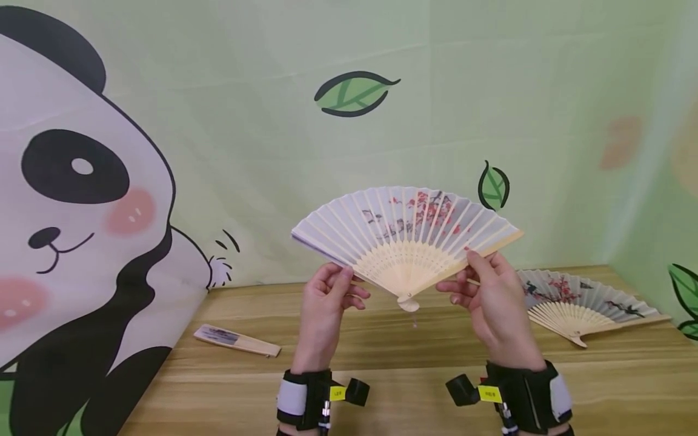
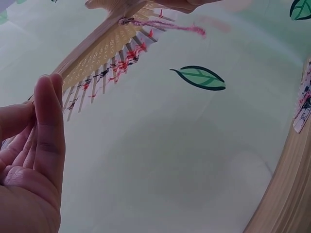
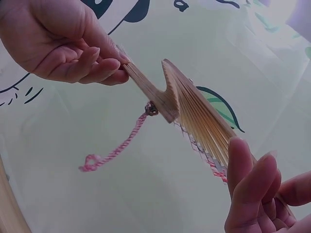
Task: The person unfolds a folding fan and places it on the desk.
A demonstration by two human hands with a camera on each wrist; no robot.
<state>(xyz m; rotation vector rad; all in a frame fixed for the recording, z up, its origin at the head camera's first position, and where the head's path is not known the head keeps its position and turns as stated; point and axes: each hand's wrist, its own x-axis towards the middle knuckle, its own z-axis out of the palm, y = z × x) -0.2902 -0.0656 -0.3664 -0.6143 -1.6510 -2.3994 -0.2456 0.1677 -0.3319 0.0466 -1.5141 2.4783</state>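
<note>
A folding fan [image 1: 406,242] with pale wooden ribs and a white leaf printed with red blossoms is spread wide above the table in the head view. My left hand [image 1: 327,309] pinches its left outer stick between thumb and fingers. On the opposite side, my right hand [image 1: 498,297] pinches the right outer stick. The pivot end points down between the hands. From it hangs a twisted pink cord [image 3: 119,148], seen in the right wrist view. The left wrist view catches the fan [image 2: 102,56] from below, with the left hand's fingers [image 2: 48,121] at its edge.
On the wooden table [image 1: 392,381], a folded fan [image 1: 237,340] lies at left. A second spread fan [image 1: 591,306] with red blossoms rests at right, partly behind the right hand. A pale green backdrop [image 1: 245,151] with a panda and leaves rises behind the table.
</note>
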